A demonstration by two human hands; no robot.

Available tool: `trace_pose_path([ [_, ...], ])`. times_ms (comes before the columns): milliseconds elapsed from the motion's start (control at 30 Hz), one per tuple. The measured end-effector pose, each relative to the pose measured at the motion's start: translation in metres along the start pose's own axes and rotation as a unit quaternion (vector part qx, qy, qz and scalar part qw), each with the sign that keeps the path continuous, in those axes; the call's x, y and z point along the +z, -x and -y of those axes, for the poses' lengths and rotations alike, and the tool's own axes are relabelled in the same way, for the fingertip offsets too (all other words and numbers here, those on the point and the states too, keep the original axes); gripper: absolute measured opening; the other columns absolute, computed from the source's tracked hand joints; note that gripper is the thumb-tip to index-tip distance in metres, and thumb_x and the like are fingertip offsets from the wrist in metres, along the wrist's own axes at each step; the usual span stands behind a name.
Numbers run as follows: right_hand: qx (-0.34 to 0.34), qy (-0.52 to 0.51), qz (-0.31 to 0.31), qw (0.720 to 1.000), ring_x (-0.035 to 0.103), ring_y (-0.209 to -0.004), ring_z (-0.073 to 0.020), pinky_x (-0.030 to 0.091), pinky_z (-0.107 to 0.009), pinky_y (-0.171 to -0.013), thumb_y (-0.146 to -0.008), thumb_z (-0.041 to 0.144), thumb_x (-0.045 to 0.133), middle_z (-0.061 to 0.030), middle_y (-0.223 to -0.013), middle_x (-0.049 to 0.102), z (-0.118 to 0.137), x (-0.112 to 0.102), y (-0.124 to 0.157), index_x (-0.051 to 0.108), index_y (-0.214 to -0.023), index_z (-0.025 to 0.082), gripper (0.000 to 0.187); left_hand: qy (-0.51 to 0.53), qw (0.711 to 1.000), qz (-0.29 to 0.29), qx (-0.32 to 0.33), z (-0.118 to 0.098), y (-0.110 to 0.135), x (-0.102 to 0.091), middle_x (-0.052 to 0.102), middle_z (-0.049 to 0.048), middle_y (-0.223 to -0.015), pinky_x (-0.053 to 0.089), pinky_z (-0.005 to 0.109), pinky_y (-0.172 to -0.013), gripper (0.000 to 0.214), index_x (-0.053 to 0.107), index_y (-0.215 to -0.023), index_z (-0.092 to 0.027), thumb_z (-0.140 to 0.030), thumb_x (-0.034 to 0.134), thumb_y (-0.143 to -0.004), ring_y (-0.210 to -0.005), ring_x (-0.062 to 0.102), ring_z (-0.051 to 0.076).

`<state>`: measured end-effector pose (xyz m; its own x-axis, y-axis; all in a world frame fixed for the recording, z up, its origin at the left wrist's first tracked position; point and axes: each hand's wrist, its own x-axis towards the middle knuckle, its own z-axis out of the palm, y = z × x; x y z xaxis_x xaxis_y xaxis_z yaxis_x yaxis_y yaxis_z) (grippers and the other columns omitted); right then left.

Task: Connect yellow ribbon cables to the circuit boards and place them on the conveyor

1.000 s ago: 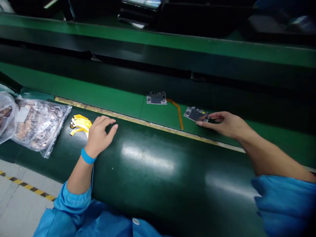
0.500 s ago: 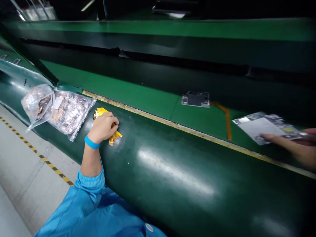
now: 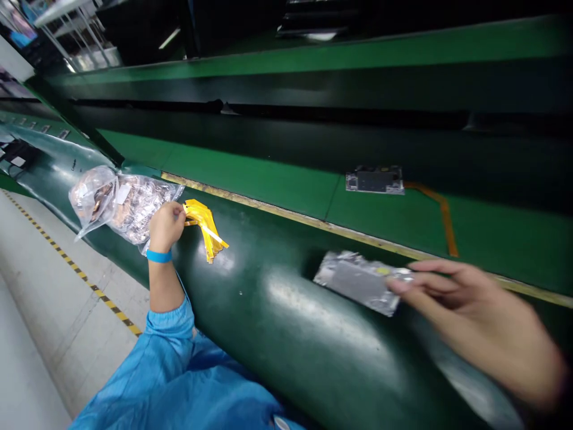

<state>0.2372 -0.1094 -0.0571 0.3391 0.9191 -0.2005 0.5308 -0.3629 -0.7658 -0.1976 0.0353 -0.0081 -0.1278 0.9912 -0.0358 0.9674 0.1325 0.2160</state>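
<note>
My left hand [image 3: 165,226], with a blue wrist strap, is closed on a bunch of yellow flex strips [image 3: 203,222] lying on the dark green bench [image 3: 290,334], beside clear plastic bags [image 3: 119,202]. My right hand [image 3: 470,322], blurred by motion, pinches a small grey circuit board [image 3: 358,280] and holds it over the bench. A second circuit board [image 3: 375,180] with an orange flex cable [image 3: 441,212] lies on the green conveyor belt [image 3: 268,185] behind.
The belt runs from left to right behind a yellow-edged strip. More green rails and dark equipment stand beyond it. The grey floor with a yellow-black line [image 3: 67,263] lies to the left.
My left hand has closed on the yellow strips and lifted their near end. My right hand has carried the circuit board off the belt and in over the bench.
</note>
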Motion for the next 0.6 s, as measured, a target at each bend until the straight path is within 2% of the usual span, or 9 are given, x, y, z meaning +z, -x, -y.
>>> trace_pose_path([
  [33, 0.012, -0.039, 0.049, 0.998, 0.07, -0.073, -0.0351, 0.057, -0.05, -0.069, -0.064, 0.08, 0.079, -0.0142, -0.08, 0.071, 0.012, 0.009, 0.007, 0.056, -0.096, 0.035, 0.06, 0.0, 1.0, 0.007, -0.003, 0.005, 0.002, -0.001, 0.073, 0.0053, -0.101, 0.046, 0.033, -0.075, 0.011, 0.071, -0.1, -0.021, -0.022, 0.061, -0.097, -0.095, 0.068, 0.025],
  [100, 0.0, -0.075, 0.106, 0.992, 0.069, -0.076, -0.0349, 0.055, -0.05, -0.071, -0.069, 0.068, 0.081, -0.0122, -0.082, 0.072, 0.029, 0.023, 0.018, 0.057, -0.093, 0.036, 0.047, -0.008, 1.0, 0.025, 0.011, 0.014, 0.006, -0.001, 0.072, 0.005, -0.103, 0.044, 0.032, -0.073, 0.01, 0.071, -0.102, -0.021, -0.023, 0.064, -0.095, -0.093, 0.068, 0.024],
  [167, -0.039, -0.067, 0.127, 0.989, 0.069, -0.076, -0.0335, 0.054, -0.048, -0.071, -0.079, 0.063, 0.074, -0.009, -0.083, 0.072, 0.032, 0.032, 0.022, 0.059, -0.096, 0.038, 0.034, -0.021, 0.998, 0.047, 0.044, 0.023, 0.009, 0.003, 0.071, 0.0059, -0.108, 0.044, 0.032, -0.074, 0.016, 0.071, -0.11, -0.022, -0.023, 0.065, -0.095, -0.092, 0.067, 0.023],
  [233, -0.084, -0.034, 0.136, 0.987, 0.069, -0.074, -0.0322, 0.054, -0.046, -0.069, -0.087, 0.064, 0.068, -0.0069, -0.083, 0.073, 0.025, 0.039, 0.021, 0.061, -0.102, 0.04, 0.029, -0.033, 0.994, 0.065, 0.077, 0.03, 0.01, 0.009, 0.068, 0.0072, -0.114, 0.045, 0.033, -0.076, 0.023, 0.069, -0.118, -0.022, -0.023, 0.065, -0.095, -0.093, 0.066, 0.023],
  [333, -0.181, 0.068, 0.097, 0.976, 0.073, -0.09, -0.0351, 0.057, -0.046, -0.07, -0.089, 0.072, 0.06, -0.0093, -0.102, 0.075, 0.011, 0.046, 0.015, 0.068, -0.108, 0.034, 0.044, -0.038, 0.992, 0.068, 0.099, 0.036, 0.005, 0.018, 0.066, 0.0077, -0.112, 0.047, 0.034, -0.079, 0.018, 0.068, -0.113, -0.021, -0.019, 0.063, -0.096, -0.096, 0.065, 0.024],
  [433, -0.283, 0.144, 0.034, 0.948, 0.069, -0.113, -0.037, 0.061, -0.048, -0.081, -0.097, 0.072, 0.049, -0.0126, -0.125, 0.071, 0.005, 0.05, 0.013, 0.071, -0.114, 0.024, 0.055, -0.032, 0.991, 0.068, 0.108, 0.039, -0.001, 0.021, 0.064, 0.0084, -0.108, 0.049, 0.035, -0.083, 0.005, 0.065, -0.098, -0.019, -0.017, 0.063, -0.094, -0.096, 0.063, 0.024],
  [533, -0.328, 0.134, -0.004, 0.935, 0.068, -0.114, -0.0331, 0.061, -0.046, -0.086, -0.103, 0.063, 0.047, -0.013, -0.127, 0.07, 0.004, 0.05, 0.015, 0.07, -0.116, 0.021, 0.049, -0.014, 0.991, 0.058, 0.121, 0.043, -0.002, 0.019, 0.063, 0.0091, -0.103, 0.05, 0.037, -0.085, 0.003, 0.062, -0.088, -0.019, -0.017, 0.062, -0.09, -0.093, 0.063, 0.025],
  [600, -0.338, 0.11, -0.025, 0.934, 0.069, -0.113, -0.0309, 0.06, -0.045, -0.088, -0.105, 0.055, 0.051, -0.0119, -0.125, 0.071, 0.005, 0.048, 0.016, 0.069, -0.117, 0.021, 0.041, 0.019, 0.99, 0.03, 0.137, 0.045, -0.001, 0.016, 0.063, 0.0084, -0.098, 0.05, 0.038, -0.084, 0.004, 0.06, -0.085, -0.019, -0.019, 0.06, -0.089, -0.091, 0.063, 0.025],
])
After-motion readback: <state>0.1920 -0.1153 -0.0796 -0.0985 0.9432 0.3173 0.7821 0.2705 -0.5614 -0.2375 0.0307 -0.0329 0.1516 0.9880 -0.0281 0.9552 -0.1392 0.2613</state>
